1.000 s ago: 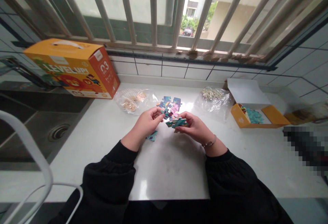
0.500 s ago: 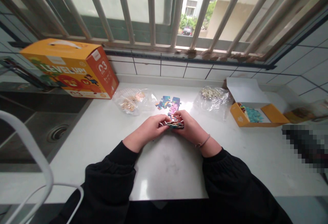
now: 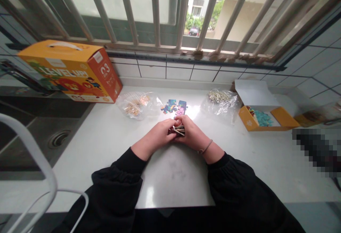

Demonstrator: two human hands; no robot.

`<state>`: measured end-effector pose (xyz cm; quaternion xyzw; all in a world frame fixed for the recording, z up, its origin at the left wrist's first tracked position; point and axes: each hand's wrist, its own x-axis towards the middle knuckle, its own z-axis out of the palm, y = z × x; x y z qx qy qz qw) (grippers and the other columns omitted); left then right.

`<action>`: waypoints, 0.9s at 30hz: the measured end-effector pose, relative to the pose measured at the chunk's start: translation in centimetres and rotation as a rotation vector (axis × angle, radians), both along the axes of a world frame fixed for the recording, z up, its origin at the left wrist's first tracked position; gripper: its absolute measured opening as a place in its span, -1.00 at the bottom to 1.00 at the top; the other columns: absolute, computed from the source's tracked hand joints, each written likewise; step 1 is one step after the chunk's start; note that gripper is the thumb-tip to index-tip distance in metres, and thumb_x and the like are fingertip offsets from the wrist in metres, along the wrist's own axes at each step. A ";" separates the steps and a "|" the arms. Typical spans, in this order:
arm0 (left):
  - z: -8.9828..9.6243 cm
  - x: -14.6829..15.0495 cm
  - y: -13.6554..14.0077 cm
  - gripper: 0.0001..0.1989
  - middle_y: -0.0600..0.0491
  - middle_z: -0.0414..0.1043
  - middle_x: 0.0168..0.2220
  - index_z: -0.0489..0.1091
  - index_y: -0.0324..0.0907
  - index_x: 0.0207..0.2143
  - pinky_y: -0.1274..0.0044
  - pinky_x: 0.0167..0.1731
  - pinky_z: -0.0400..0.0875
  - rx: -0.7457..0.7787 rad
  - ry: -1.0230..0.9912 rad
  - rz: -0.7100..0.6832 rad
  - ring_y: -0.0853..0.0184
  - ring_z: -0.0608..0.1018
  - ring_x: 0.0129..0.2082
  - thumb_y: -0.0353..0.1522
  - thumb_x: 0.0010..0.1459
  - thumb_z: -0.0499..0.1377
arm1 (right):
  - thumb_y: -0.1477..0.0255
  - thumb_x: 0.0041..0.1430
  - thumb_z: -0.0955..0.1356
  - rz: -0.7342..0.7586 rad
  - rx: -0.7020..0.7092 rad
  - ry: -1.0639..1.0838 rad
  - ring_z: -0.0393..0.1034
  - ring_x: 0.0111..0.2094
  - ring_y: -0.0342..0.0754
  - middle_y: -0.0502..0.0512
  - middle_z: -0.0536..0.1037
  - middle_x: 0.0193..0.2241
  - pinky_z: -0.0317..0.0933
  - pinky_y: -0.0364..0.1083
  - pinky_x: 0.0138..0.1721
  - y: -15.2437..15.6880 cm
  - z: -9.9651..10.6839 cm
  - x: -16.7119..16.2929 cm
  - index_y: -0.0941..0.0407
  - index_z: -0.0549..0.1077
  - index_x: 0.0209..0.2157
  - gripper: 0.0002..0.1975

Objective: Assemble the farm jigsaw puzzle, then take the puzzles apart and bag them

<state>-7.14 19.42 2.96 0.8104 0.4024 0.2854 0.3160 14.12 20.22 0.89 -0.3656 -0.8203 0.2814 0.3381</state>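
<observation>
A small stack of jigsaw puzzle pieces (image 3: 179,130) is held between both hands over the white counter. My left hand (image 3: 159,133) is closed on the stack from the left, and my right hand (image 3: 190,131) wraps it from the right, its thumb and fingers near the left fingertips. The pieces show their edges towards me; the hands cover part of them. Just beyond the fingers lie joined blue puzzle pieces (image 3: 169,107) and a pink and blue puzzle strip (image 3: 181,107), whose near end is hidden behind the hands.
A clear bag of orange-brown pieces (image 3: 137,105) lies left, another bag with pale pieces (image 3: 220,99) right. An open yellow box (image 3: 286,118) holds teal pieces. An orange carton (image 3: 71,73) stands by the sink (image 3: 42,130). A white tube (image 3: 39,158) rises at the near left.
My hands have drawn closer together around the stack, which is now bunched tighter and turned. The right hand has shifted left. The view has shifted slightly.
</observation>
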 end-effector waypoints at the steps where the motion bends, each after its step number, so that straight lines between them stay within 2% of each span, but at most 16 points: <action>1: -0.1 0.1 0.0 -0.67 -0.01 0.60 -0.08 0.54 -0.14 -0.04 0.37 -0.07 0.49 0.024 0.016 -0.005 0.18 0.62 -0.11 -0.56 0.14 0.33 | 0.41 0.00 0.69 0.015 -0.014 0.014 0.43 0.13 0.22 0.21 0.47 0.10 0.38 0.18 0.18 0.0 0.1 -0.1 0.02 0.34 0.25 -0.16; 3: 0.0 0.1 0.0 -0.74 0.00 0.60 -0.12 0.53 -0.14 -0.10 0.38 -0.09 0.47 0.056 0.038 -0.016 0.18 0.60 -0.13 -0.54 0.16 0.34 | 0.32 -0.04 0.71 0.042 -0.044 0.033 0.44 0.14 0.21 0.21 0.47 0.12 0.38 0.18 0.20 0.1 0.4 0.2 0.01 0.32 0.28 -0.08; 5: 0.2 0.0 0.0 -0.82 0.02 0.58 -0.17 0.52 -0.14 -0.16 0.39 -0.11 0.44 0.076 0.050 -0.003 0.19 0.59 -0.16 -0.51 0.18 0.35 | 0.27 -0.03 0.72 0.072 -0.061 0.013 0.46 0.11 0.19 0.20 0.49 0.11 0.40 0.15 0.16 0.3 0.7 0.9 0.00 0.34 0.28 -0.09; 6: 0.4 -0.2 -0.1 -0.84 0.02 0.57 -0.19 0.52 -0.14 -0.17 0.40 -0.12 0.43 0.082 0.054 0.012 0.20 0.58 -0.18 -0.49 0.20 0.35 | 0.27 0.00 0.71 0.081 -0.059 -0.018 0.47 0.09 0.18 0.19 0.51 0.08 0.41 0.13 0.13 0.4 0.9 1.3 0.00 0.38 0.25 -0.17; 9: 1.0 -0.6 -0.3 -0.85 0.04 0.55 -0.21 0.53 -0.14 -0.15 0.41 -0.15 0.42 0.078 0.053 0.077 0.24 0.56 -0.22 -0.47 0.22 0.34 | 0.40 0.19 0.61 0.048 -0.034 -0.136 0.49 -0.03 0.10 0.15 0.56 -0.05 0.40 0.06 0.02 0.7 1.2 2.7 0.04 0.53 0.04 -0.58; 11: 1.2 -0.7 -0.3 -0.85 0.05 0.54 -0.22 0.53 -0.14 -0.15 0.42 -0.16 0.42 0.063 0.047 0.107 0.26 0.55 -0.24 -0.47 0.23 0.33 | 0.51 0.26 0.54 -0.007 -0.040 -0.179 0.49 -0.14 0.03 0.11 0.58 -0.14 0.38 0.00 -0.06 0.8 1.2 3.1 0.06 0.56 -0.03 -0.73; 13: 1.0 -0.7 -0.3 -0.80 0.06 0.54 -0.21 0.54 -0.14 -0.12 0.43 -0.16 0.43 0.046 0.034 0.115 0.27 0.55 -0.24 -0.49 0.21 0.33 | 0.56 0.27 0.51 -0.037 -0.065 -0.186 0.47 -0.23 -0.03 0.06 0.58 -0.20 0.35 -0.04 -0.13 0.7 1.2 3.1 0.07 0.57 0.00 -0.71; 16: 0.4 -0.2 -0.2 -0.72 0.06 0.54 -0.19 0.53 -0.13 -0.07 0.42 -0.17 0.44 0.029 0.018 0.097 0.26 0.56 -0.23 -0.50 0.16 0.36 | 0.54 0.25 0.53 -0.012 -0.064 -0.180 0.46 -0.22 -0.03 0.05 0.58 -0.19 0.33 -0.05 -0.14 0.5 1.2 2.5 0.05 0.56 0.06 -0.63; 20: 0.5 -0.3 0.0 -0.62 0.04 0.51 -0.10 0.49 -0.11 0.03 0.42 -0.17 0.48 -0.001 -0.015 0.092 0.26 0.56 -0.21 -0.44 0.16 0.39 | 0.49 0.27 0.52 -0.042 -0.021 -0.163 0.44 -0.20 -0.02 0.08 0.53 -0.19 0.32 -0.06 -0.14 0.4 1.3 2.1 0.06 0.58 -0.11 -0.83; 23: 1.6 -2.4 0.0 -0.41 0.00 0.48 -0.03 0.43 -0.08 0.19 0.38 -0.12 0.49 -0.048 0.052 0.108 0.23 0.56 -0.17 -0.31 0.12 0.47 | 0.45 0.30 0.51 -0.080 -0.021 -0.136 0.42 -0.23 -0.05 0.11 0.53 -0.14 0.31 -0.07 -0.17 0.5 1.5 2.2 0.07 0.56 -0.16 -0.89; 25: 2.3 -4.6 0.0 -0.31 -0.02 0.47 -0.03 0.46 -0.09 0.14 0.34 -0.07 0.48 -0.111 0.198 0.078 0.17 0.54 -0.13 -0.17 -0.02 0.57 | 0.46 0.28 0.51 -0.120 -0.037 -0.148 0.40 -0.28 -0.06 0.07 0.54 -0.21 0.28 -0.08 -0.20 0.5 1.7 2.3 0.08 0.54 -0.19 -0.89; 27: 2.8 -6.6 0.0 -0.30 -0.02 0.45 -0.04 0.52 -0.08 0.04 0.33 -0.03 0.45 -0.195 0.340 0.021 0.11 0.53 -0.07 -0.10 -0.14 0.61 | 0.43 0.27 0.52 -0.156 -0.084 -0.167 0.37 -0.33 -0.07 0.00 0.51 -0.35 0.23 -0.09 -0.25 0.4 1.8 2.3 0.07 0.51 -0.25 -0.87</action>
